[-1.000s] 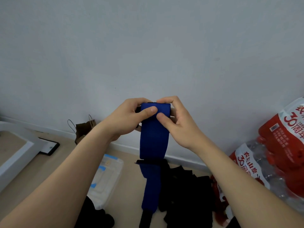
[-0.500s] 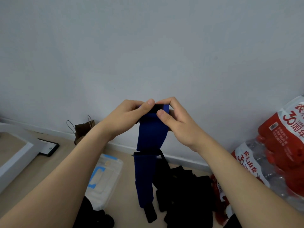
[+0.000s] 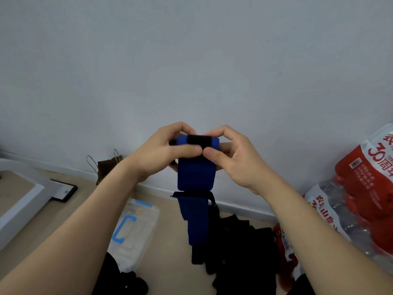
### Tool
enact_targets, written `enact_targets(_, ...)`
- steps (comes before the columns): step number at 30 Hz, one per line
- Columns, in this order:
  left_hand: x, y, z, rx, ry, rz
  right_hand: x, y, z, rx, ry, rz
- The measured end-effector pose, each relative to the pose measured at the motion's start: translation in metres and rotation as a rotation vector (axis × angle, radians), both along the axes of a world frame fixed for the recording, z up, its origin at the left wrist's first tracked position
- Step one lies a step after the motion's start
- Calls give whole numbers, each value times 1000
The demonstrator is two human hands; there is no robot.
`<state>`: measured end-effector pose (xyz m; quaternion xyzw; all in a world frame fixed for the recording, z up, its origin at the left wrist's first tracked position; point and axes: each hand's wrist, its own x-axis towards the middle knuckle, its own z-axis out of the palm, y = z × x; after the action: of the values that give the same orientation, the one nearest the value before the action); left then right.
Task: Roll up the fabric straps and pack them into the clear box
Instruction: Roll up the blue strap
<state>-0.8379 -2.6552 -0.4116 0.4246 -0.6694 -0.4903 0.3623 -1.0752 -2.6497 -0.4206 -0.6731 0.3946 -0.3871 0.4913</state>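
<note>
I hold a blue fabric strap [image 3: 196, 173] up in front of the wall, its top end rolled between both hands. A black band shows on the top of the roll. My left hand [image 3: 163, 152] grips the roll's left side, thumb pressed on its front. My right hand [image 3: 231, 158] grips the right side, thumb tip meeting the left thumb. The rest of the strap hangs down to a black end near the floor. The clear box [image 3: 138, 228] with blue latches lies on the floor at lower left, its lid on.
A pile of black straps [image 3: 240, 252] lies on the floor below my hands. Red-wrapped packs of water bottles [image 3: 361, 199] stand at the right. A brown paper bag [image 3: 106, 167] leans on the wall; a white frame [image 3: 19, 201] and a dark tablet [image 3: 63, 192] sit left.
The roll has been turned further, so a black band now shows on its top. The hanging tail has become shorter and its black end has risen off the floor.
</note>
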Motion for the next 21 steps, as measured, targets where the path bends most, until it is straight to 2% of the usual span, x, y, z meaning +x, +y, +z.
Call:
enact_targets(2, -2, 1, 1, 51, -60, -63, 0, 1, -3, -19, 6, 3)
enact_targets(4, -2, 2, 0, 13, -88, -71, -3, 0, -5, -29, 17, -3)
enact_targets(9, -4, 0, -4, -55, 14, -47, -10, -4, -1, 32, -94, -10)
enact_targets(11, -2, -1, -5, -90, 16, -20, -10, -5, -2, 58, -72, -8)
enact_targets(16, 0, -2, -7, -114, -31, 7, -10, -5, -3, -36, -5, -81)
enact_targets(21, -1, 1, -7, 77, -54, -98, -12, -7, -3, -74, 3, -73)
